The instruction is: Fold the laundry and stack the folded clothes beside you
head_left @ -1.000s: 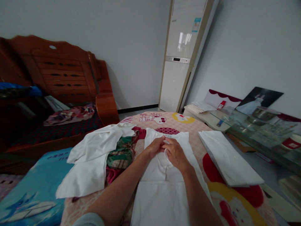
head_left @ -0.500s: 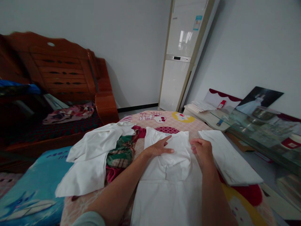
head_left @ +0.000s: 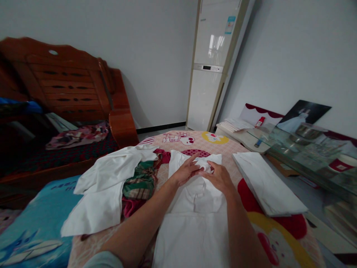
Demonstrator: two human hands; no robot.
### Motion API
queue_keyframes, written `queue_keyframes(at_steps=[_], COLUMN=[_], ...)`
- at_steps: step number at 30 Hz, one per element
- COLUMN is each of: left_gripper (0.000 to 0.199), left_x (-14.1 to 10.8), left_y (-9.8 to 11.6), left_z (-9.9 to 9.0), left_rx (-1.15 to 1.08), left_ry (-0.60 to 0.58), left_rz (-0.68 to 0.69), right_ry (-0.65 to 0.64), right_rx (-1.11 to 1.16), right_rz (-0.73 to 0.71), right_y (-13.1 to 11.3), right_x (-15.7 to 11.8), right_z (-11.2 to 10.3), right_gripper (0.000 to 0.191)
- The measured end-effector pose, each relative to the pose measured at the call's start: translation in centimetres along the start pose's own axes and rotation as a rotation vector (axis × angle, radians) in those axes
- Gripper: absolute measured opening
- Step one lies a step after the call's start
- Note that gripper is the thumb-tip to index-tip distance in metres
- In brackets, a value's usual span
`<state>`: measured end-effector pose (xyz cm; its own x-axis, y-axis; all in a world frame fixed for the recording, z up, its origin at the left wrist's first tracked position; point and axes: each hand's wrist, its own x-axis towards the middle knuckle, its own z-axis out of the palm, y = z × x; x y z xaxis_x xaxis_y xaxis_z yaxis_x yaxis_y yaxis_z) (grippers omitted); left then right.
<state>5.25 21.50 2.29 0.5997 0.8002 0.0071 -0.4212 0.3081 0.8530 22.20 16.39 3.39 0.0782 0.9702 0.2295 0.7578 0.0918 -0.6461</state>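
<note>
A white shirt point(head_left: 192, 238) lies lengthwise before me on the pink patterned cloth, its far part partly folded and wrinkled. At the collar end, my left hand point(head_left: 187, 172) rests on the fabric, index finger stretched out and the other fingers closed on a bunched bit. Right beside it, my right hand point(head_left: 219, 177) pinches the same gathered fabric between thumb and fingers. The fingertips of both hands nearly meet. To the left lies a loose white garment point(head_left: 103, 190) over a green checked cloth point(head_left: 141, 182). A flat, folded white stack point(head_left: 269, 182) lies to the right.
The round table point(head_left: 95, 243) bears a pink cartoon cover. A blue printed bag point(head_left: 41, 219) is at the left, near a wooden bench point(head_left: 69, 82). Right of the table stands a glass shelf point(head_left: 306, 163) with bowls and cups. A tall white air conditioner point(head_left: 206, 93) stands behind.
My right hand has moved left from the shirt's right edge to the collar area and now grips fabric there. My left hand's fingers have drawn in on the bunched cloth. The view shifted slightly.
</note>
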Motion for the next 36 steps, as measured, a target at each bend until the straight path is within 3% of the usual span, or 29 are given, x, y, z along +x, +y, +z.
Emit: queue_keyframes(at_steps=[3, 6, 8, 14, 19, 22, 26, 30, 36], left_gripper=[0.066, 0.055, 0.045, 0.03, 0.043, 0.044, 0.039, 0.036, 0.027], left_x=[0.0, 0.3, 0.4, -0.2, -0.3, 0.1, 0.3, 0.2, -0.2], left_y=[-0.2, -1.1, -1.8, -2.0, -1.3, -1.9, -2.4, -1.4, -0.6], left_z=[0.0, -0.2, -0.2, 0.5, -0.1, -1.0, -1.6, -1.4, -1.9], left_rx=[-0.049, 0.051, 0.15, 0.399, 0.392, 0.412, 0.585, 0.562, 0.65], left_ry=[-0.09, -0.107, -0.181, -0.461, -0.505, -0.445, -0.348, -0.414, -0.494], left_rz=[0.012, -0.054, -0.125, -0.187, -0.277, -0.335, -0.363, -0.367, -0.508], right_ry=[0.163, 0.308, 0.371, 0.393, 0.416, 0.362, 0.176, 0.096, -0.019], right_rx=[-0.098, -0.025, 0.081, 0.244, 0.322, 0.395, 0.566, 0.799, 0.896], right_rz=[0.013, 0.055, 0.08, 0.129, 0.156, 0.177, 0.22, 0.348, 0.317], right_y=[0.4, 1.2, 1.7, 2.6, 3.3, 3.4, 3.0, 2.4, 3.0], right_x=[0.2, 0.4, 0.5, 0.5, 0.5, 0.4, 0.0, -0.3, -0.4], right_z=[0.4, 0.0, -0.3, -0.3, 0.7, 1.5, 2.0, 1.6, 2.1], right_gripper=[0.023, 0.028, 0.033, 0.037, 0.039, 0.042, 0.047, 0.053, 0.06])
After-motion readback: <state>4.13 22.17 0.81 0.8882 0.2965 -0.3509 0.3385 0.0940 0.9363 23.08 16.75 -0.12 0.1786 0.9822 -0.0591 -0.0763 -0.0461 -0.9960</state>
